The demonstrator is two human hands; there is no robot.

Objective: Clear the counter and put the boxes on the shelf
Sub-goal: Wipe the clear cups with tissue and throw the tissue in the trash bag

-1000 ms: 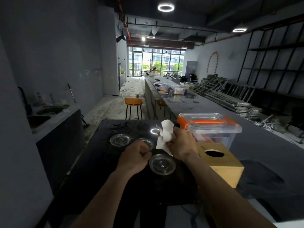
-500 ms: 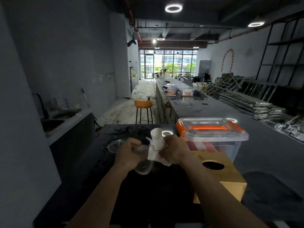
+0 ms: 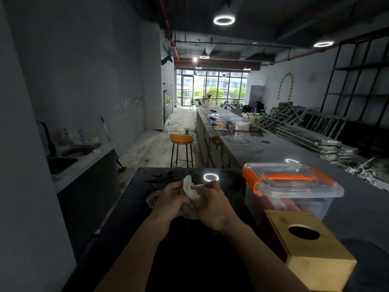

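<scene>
Nearest the camera, a dark, glossy counter [image 3: 189,260] runs forward, its far end mirroring a ring light; on its right side sits a gold tissue box [image 3: 311,251] with a round hole in its top, and just behind it, touching or nearly so, a clear plastic storage box [image 3: 294,190] with an orange handle and clips, its lid on. Above the middle of the counter the two hands meet: the left hand [image 3: 170,201] curls around a clear glass [image 3: 189,211], mostly hidden between the palms; the right hand [image 3: 212,205] is clenched on a white tissue [image 3: 190,187] pressed against that glass. Another clear glass piece [image 3: 152,200] sits on the counter just left of the left hand; its exact shape is hard to tell.

Left of the counter stands a grey unit with a sink [image 3: 63,163] and a dark tap; beyond the counter's end stands an orange bar stool [image 3: 181,149] on a dusty floor; a long grey counter [image 3: 242,142] stretches away, bearing more clear boxes [image 3: 231,124]; metal frames [image 3: 311,133] lie stacked at right beneath dark wall shelving [image 3: 362,81]; the far wall is windows [image 3: 210,87] with greenery outside.
</scene>
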